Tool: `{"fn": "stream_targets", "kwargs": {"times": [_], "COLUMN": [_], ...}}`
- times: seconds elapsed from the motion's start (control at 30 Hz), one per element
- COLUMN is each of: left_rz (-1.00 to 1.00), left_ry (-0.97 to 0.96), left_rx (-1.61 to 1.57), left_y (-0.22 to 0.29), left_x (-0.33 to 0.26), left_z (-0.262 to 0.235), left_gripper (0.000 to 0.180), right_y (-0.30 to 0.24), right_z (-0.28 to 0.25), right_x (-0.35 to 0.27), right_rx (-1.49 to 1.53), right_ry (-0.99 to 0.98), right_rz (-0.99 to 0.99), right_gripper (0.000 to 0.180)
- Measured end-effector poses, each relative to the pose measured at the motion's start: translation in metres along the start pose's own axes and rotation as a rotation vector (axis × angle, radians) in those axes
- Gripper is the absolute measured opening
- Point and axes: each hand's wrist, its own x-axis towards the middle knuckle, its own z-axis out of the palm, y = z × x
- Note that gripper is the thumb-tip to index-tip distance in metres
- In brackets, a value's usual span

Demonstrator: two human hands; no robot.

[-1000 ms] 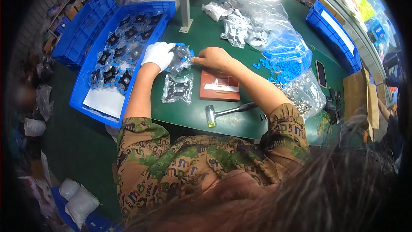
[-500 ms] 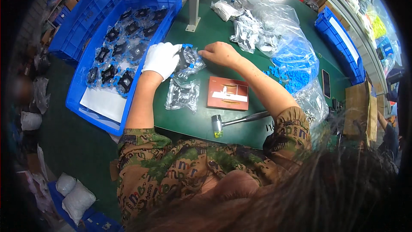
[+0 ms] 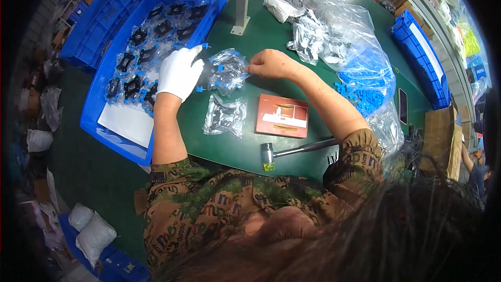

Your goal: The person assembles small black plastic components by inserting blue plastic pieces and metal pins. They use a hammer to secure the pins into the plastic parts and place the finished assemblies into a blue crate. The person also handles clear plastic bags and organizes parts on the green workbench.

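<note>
Here, upper centre of the frame, the gloved left hand (image 3: 180, 73) grasps a black blue-tipped part (image 3: 207, 69) by its left side, thumb and forefinger apparently around the edge, though the glove hides some of the hold. Just beside it lies a crinkled clear bag (image 3: 228, 75), and the bare right hand (image 3: 271, 65) is at its right edge, fingertips bunched; whether they pinch the film or merely touch it, I cannot tell. One hand either side: that likely keeps the slippery plastic steady.

Below, at centre, a second bagged part (image 3: 225, 116) lies flat, close by and easy to reach. The blue crate (image 3: 93, 109), left of frame, sits alongside the gloved arm, probably so that its bagged black pieces stay handy. A flat reddish-brown box (image 3: 282, 116) rests right of the second bag, and beneath it a mallet (image 3: 267, 154) points its handle rightward, seemingly to suit the right hand. Right of centre, the bag of blue caps (image 3: 368, 81) spills loosely.
</note>
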Motion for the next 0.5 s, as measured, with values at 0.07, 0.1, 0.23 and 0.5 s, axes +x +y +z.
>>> {"fn": "stream_targets", "kwargs": {"times": [0.07, 0.1, 0.23, 0.5], "left_rz": [0.020, 0.034, 0.092, 0.091], "left_ry": [-0.011, -0.016, -0.131, -0.210], "left_rx": [-0.015, -0.024, -0.015, 0.016], "left_y": [-0.001, 0.000, 0.021, 0.031], "left_x": [0.002, 0.004, 0.008, 0.011], "left_z": [0.004, 0.007, 0.014, 0.039], "left_gripper": [0.038, 0.039, 0.039, 0.038], "right_y": [-0.008, -0.008, 0.002, 0.000], "right_z": [-0.008, -0.008, -0.001, -0.002], "right_x": [0.004, 0.006, 0.018, 0.023], "right_rx": [0.005, -0.004, -0.089, -0.020], "right_ry": [-0.095, -0.100, -0.075, -0.141], "right_rz": [0.037, 0.023, -0.067, -0.072], "right_gripper": [0.043, 0.042, 0.040, 0.044]}}
